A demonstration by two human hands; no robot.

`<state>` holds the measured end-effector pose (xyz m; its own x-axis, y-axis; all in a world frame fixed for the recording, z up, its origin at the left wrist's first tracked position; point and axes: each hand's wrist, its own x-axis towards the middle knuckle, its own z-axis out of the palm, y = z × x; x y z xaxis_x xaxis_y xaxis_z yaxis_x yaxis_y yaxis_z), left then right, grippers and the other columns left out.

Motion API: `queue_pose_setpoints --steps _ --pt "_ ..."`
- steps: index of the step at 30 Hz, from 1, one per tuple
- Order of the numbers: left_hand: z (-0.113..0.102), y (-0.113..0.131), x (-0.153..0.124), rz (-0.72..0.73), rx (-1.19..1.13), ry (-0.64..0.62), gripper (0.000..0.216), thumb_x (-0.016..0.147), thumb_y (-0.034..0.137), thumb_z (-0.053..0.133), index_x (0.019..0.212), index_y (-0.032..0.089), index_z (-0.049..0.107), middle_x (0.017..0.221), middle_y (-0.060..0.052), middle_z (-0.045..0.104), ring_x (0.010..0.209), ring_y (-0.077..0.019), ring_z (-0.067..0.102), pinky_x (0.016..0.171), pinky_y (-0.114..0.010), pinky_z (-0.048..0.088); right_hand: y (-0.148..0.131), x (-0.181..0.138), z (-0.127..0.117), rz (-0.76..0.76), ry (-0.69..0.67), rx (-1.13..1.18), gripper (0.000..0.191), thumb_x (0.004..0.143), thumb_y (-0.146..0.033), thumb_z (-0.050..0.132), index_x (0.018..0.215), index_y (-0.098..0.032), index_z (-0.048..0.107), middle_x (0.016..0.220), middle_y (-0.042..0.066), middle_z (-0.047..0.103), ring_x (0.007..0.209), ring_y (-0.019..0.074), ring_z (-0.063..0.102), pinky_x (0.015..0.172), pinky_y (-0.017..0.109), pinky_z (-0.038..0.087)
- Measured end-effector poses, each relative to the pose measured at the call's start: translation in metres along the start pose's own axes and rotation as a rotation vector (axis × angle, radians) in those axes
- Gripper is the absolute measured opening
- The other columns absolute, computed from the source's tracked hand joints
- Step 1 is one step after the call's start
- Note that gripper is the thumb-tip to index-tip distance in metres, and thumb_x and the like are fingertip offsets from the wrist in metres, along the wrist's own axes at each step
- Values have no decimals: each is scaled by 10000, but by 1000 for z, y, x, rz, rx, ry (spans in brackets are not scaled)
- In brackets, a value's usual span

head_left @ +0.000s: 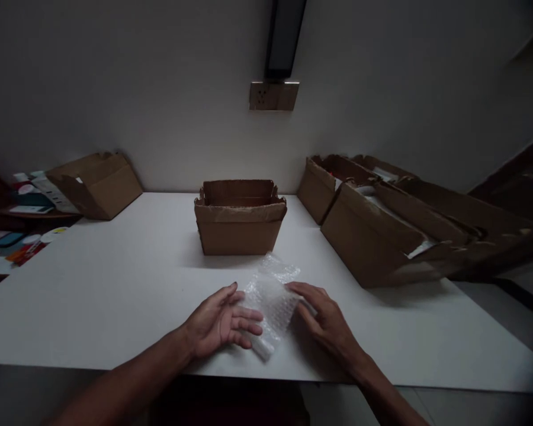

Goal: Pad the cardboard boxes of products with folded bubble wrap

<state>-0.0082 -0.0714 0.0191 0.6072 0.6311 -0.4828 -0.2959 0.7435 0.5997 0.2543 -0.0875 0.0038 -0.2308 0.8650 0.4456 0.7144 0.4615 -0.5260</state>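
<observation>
A crumpled piece of clear bubble wrap point(273, 299) is between my two hands, near the front edge of the white table. My left hand point(222, 322) is palm up with its fingers apart; the fingertips reach the left side of the wrap, and nothing is gripped in it. At the right side of the wrap is my right hand point(324, 319), with the wrap's edge between its thumb and fingers. Just beyond the wrap, an open cardboard box point(240, 236) stands upright on the table.
Several open cardboard boxes point(368, 236) stand at the right, some with white material inside. Another cardboard box point(111, 189) lies tilted at the back left. Small items and a shelf point(39, 214) are beyond the left edge. A wall socket point(274, 96) is above the white table point(128, 284).
</observation>
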Motion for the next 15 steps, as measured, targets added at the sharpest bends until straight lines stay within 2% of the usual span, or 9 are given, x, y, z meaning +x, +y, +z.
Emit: queue_pose_setpoints --steps 2,3,5,8,10,12,14,15 --pt "-2 -3 8 -1 15 56 588 898 534 540 1285 134 349 1071 -211 671 812 -251 711 627 -330 526 2 -11 -5 113 129 -21 274 951 -273 480 1165 -251 650 1138 81 712 1019 254 671 868 435 554" --pt "-3 -6 8 15 32 77 593 892 500 557 1306 135 341 1067 -202 668 815 -247 709 636 -331 528 1 -18 -7 117 183 -36 268 957 -274 492 1185 -256 630 1145 79 705 1022 250 668 863 425 557" --pt "-4 -11 5 76 121 111 632 866 434 591 1362 148 322 1087 -182 654 808 -238 700 624 -329 529 -7 -31 -6 25 216 -64 305 944 -252 532 1244 -267 585 1165 81 692 1058 250 651 877 414 553" --pt "-11 -18 -6 276 503 163 587 812 289 596 1364 175 428 1088 -138 638 787 -220 672 632 -347 537 -28 -45 8 -177 19 -94 508 857 -296 655 1345 -246 525 1298 115 638 1153 289 603 915 440 540" --pt "-19 -20 -13 496 874 154 540 747 140 555 1284 200 571 1130 -123 639 937 -245 657 816 -412 543 -39 -47 24 -231 -124 -133 626 794 -327 708 1376 -201 516 1396 154 572 1191 330 575 930 483 531" --pt "-29 -20 -17 695 1188 88 658 655 30 513 1266 244 630 1301 -116 606 1214 -293 560 1058 -482 424 -43 -43 38 -234 -159 -173 518 806 -238 659 1315 -188 575 1385 157 587 1173 337 588 926 508 527" --pt "-38 -20 -19 811 1385 13 785 602 -11 501 1326 277 604 1484 -94 498 1397 -328 401 1161 -532 289 -41 -38 45 -237 -118 -154 422 828 -105 542 1226 -212 631 1277 121 667 1113 301 629 903 486 540" --pt "-40 -20 -19 837 1445 -10 796 609 -17 505 1342 281 593 1504 -87 485 1423 -332 369 1172 -541 259 -38 -36 46 -250 -89 -109 424 836 -73 501 1204 -229 642 1208 98 703 1071 276 652 885 459 554"
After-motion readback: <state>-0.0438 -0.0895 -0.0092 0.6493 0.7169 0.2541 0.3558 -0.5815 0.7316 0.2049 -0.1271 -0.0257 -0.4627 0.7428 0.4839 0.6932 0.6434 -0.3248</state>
